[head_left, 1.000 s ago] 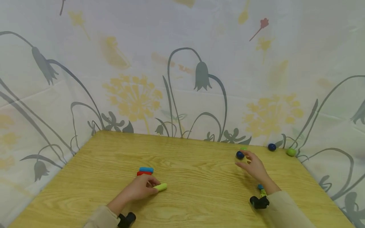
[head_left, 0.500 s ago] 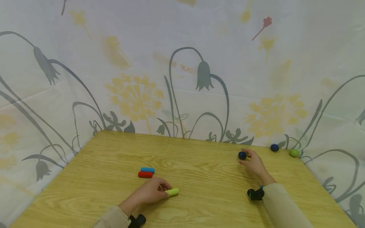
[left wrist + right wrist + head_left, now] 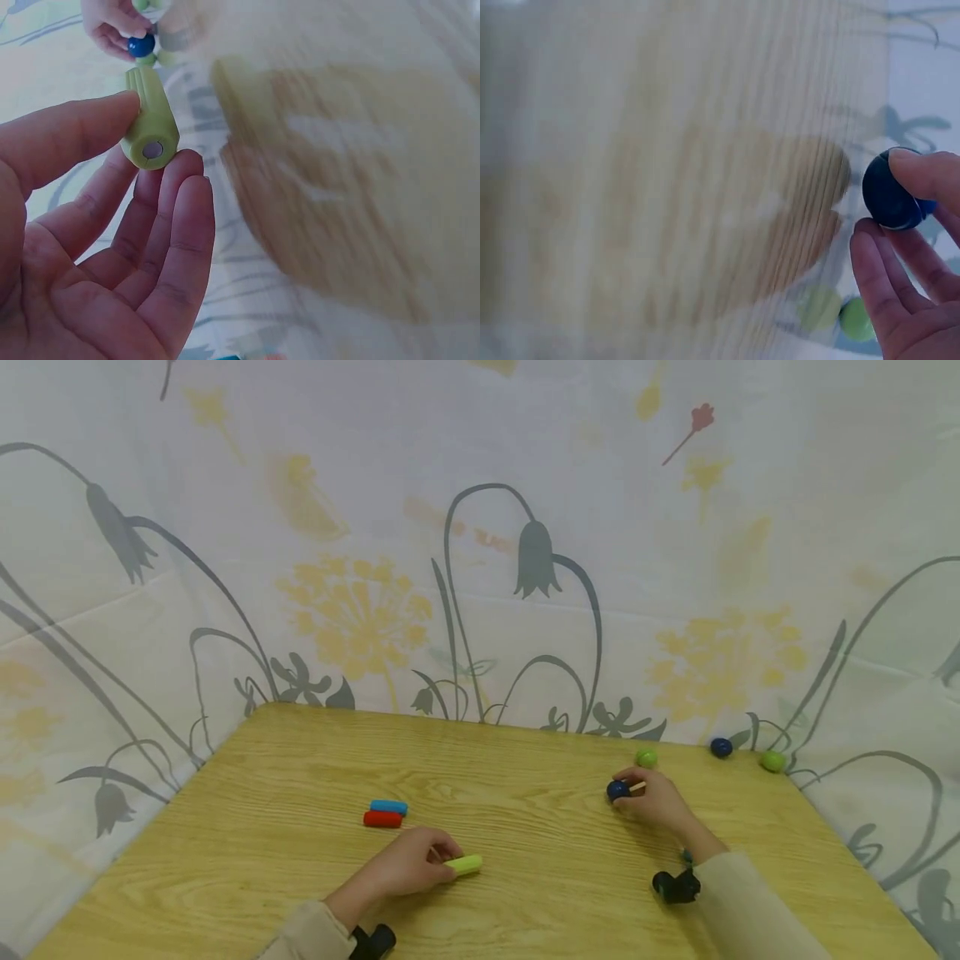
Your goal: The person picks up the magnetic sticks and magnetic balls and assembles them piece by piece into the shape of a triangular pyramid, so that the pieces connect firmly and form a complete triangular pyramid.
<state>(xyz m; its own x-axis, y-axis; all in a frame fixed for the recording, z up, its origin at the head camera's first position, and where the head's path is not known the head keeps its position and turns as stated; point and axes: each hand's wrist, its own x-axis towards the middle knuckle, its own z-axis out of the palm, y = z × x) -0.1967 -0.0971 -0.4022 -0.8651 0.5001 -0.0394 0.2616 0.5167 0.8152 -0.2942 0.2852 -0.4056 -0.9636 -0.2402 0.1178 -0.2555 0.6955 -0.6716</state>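
Note:
In the head view my left hand (image 3: 416,864) is at the front, left of centre. It pinches a yellow-green magnetic rod (image 3: 465,865) between thumb and fingers, above the wooden table. A round metal disc shows in the end of this rod (image 3: 154,120) in the left wrist view. Farther back on the right, my right hand (image 3: 656,797) holds a dark blue ball (image 3: 617,791) by its thumb and fingertips. The right wrist view shows the thumb on top of that ball (image 3: 889,191). Behind the hand lies a green ball (image 3: 647,758).
A blue rod (image 3: 388,807) and a red rod (image 3: 382,819) lie side by side on the table (image 3: 487,785), left of centre. Another dark blue ball (image 3: 722,747) and a second green ball (image 3: 773,762) sit at the back right corner. A printed curtain (image 3: 480,593) surrounds the table.
My right hand has closed on the dark blue ball and drawn it toward me and left, uncovering the green ball behind. The left hand has carried the yellow-green rod to the right.

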